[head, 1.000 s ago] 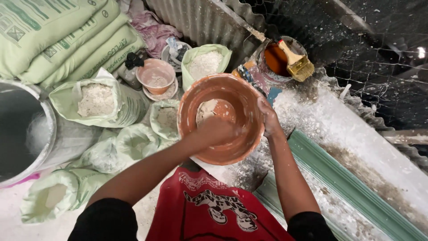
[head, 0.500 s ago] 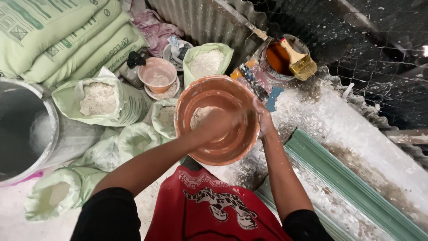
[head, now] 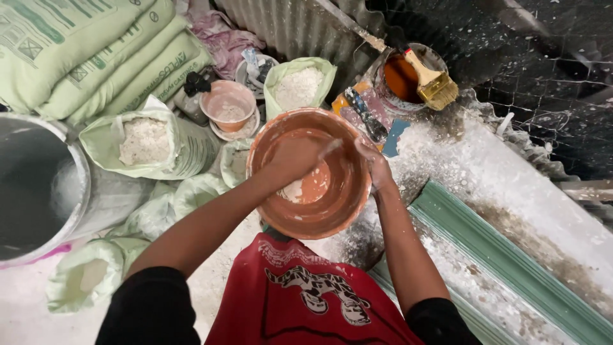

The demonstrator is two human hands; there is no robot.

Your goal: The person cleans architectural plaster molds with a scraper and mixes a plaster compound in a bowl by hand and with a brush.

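Terracotta-coloured and smeared with white, a round plastic basin (head: 311,172) sits low in front of the person, tilted a little toward them, just above the red printed cloth (head: 300,297) over their lap. The left hand (head: 295,155) reaches down inside the basin, fingers curled and pressed against its inner wall above a patch of wet white paste (head: 294,190) at the bottom; its grip looks loosely closed, though whether it holds any paste I cannot tell. The right hand (head: 372,163) clamps the basin's right rim, fingers folded over the edge and dusted with white powder. Left of the basin stands an open pale green sack of white powder (head: 145,140), with more tied sacks (head: 96,275) near it on the floor and a stack of full green bags (head: 83,57) behind. A large grey metal drum (head: 38,185) stands at the far left. Beyond the basin are a small pink bowl (head: 228,105), another open sack of white powder (head: 299,83), and a tin of orange liquid (head: 402,76) with a wide paintbrush (head: 433,83) resting across it. A putty knife (head: 367,115) lies just beside the basin's far rim. To the right runs a green moulding (head: 504,262), with a powder-covered ledge (head: 511,185) alongside it.
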